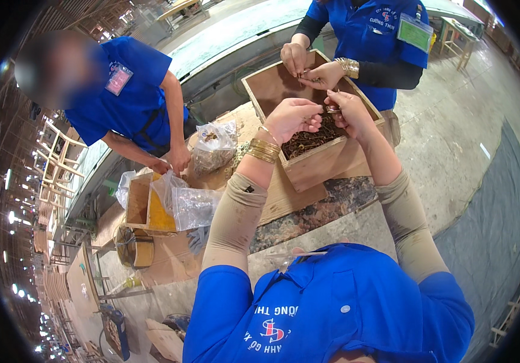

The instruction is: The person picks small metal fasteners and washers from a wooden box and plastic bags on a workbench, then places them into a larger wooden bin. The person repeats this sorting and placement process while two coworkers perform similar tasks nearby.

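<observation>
Both my hands are over a wooden box holding a heap of small brownish metal pieces, perhaps screws or similar hardware. My left hand, with gold bangles at its wrist, is closed with the fingertips together; whatever they pinch is hidden. Close beside it, my right hand pinches a small shiny metal piece between thumb and fingers. The two hands nearly meet above the heap. Across the box, a co-worker's two hands come together over its far side, around something too small to make out.
At left, another person in a blue shirt handles a clear plastic bag at a smaller divided wooden box. A filled plastic bag stands between the boxes. Cardboard lies under the large box.
</observation>
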### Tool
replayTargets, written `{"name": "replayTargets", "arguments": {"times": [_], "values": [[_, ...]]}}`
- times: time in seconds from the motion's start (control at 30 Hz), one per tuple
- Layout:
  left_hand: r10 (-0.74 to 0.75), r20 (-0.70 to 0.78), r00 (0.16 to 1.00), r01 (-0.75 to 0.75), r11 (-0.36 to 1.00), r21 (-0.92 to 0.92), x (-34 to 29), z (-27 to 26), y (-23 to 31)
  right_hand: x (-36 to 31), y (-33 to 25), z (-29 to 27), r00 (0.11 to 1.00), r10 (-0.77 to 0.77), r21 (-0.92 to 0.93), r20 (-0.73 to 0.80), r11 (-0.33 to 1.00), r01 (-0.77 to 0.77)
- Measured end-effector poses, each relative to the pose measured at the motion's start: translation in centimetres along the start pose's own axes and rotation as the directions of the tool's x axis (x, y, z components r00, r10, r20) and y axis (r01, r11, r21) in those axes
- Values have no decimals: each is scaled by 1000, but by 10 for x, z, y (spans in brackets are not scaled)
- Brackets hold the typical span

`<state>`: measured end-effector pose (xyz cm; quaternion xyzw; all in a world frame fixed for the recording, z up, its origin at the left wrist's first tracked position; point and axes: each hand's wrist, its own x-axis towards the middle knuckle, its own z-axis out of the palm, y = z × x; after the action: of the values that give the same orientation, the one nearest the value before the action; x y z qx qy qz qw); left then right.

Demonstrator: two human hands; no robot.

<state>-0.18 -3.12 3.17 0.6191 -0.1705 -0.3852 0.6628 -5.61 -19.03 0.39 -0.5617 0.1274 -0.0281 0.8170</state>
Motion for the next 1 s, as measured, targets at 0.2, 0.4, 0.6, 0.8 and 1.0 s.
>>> {"name": "replayTargets", "arguments": {"times": [0.2, 0.4, 0.6, 0.8, 1.0], "values": [[25, -122, 992, 15, 948, 317, -2, 16, 5, -6, 1, 10, 1000, 17, 67, 9, 998, -17], [31, -181, 983, 34, 937, 347, -8, 13, 15, -1, 9, 11, 992, 94, 286, 86, 951, -115], [102, -177, 979, -33, 935, 354, -15, 8, 27, -2, 12, 12, 949, 147, 453, 280, 851, -265], [140, -195, 971, -114, 984, 136, -25, -21, 36, -19, 6, 22, 943, 25, 498, 332, 844, -198], [65, -151, 986, -69, 997, -17, -22, -21, 23, -20, 5, 31, 984, -137, 278, 114, 955, 101]]}}
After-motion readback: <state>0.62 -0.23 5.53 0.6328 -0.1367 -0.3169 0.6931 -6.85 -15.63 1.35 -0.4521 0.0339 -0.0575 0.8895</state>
